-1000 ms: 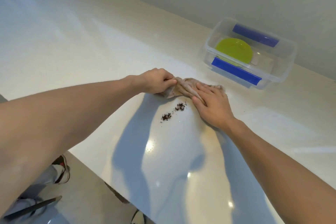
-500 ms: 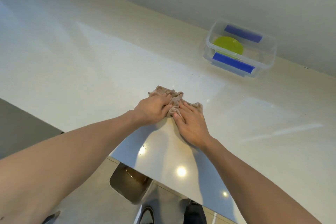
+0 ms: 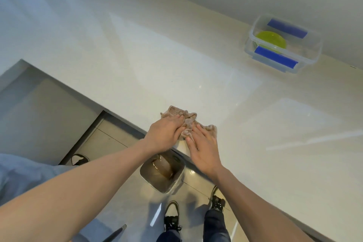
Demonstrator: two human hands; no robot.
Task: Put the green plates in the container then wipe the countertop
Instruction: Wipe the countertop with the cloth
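Note:
A crumpled beige cloth (image 3: pixel 186 119) lies at the near edge of the pale countertop (image 3: pixel 137 65). My left hand (image 3: pixel 165 135) grips its left part with curled fingers. My right hand (image 3: pixel 203 148) presses flat on its right part, fingers spread. Far to the right, by the wall, a clear container (image 3: pixel 282 45) with blue clips holds a green plate (image 3: pixel 271 39). No crumbs show on the counter around the cloth.
Directly below my hands, on the floor, stands an open metal bin (image 3: pixel 162 173). My shoes (image 3: pixel 172 215) and jeans show beside it. A grey cabinet side (image 3: pixel 39 108) drops off at the left. A white wall runs behind the counter.
Both hands have dragged the cloth toward me over the dark crumbs to the counter's near edge, above the bin. The crumbs are no longer visible.

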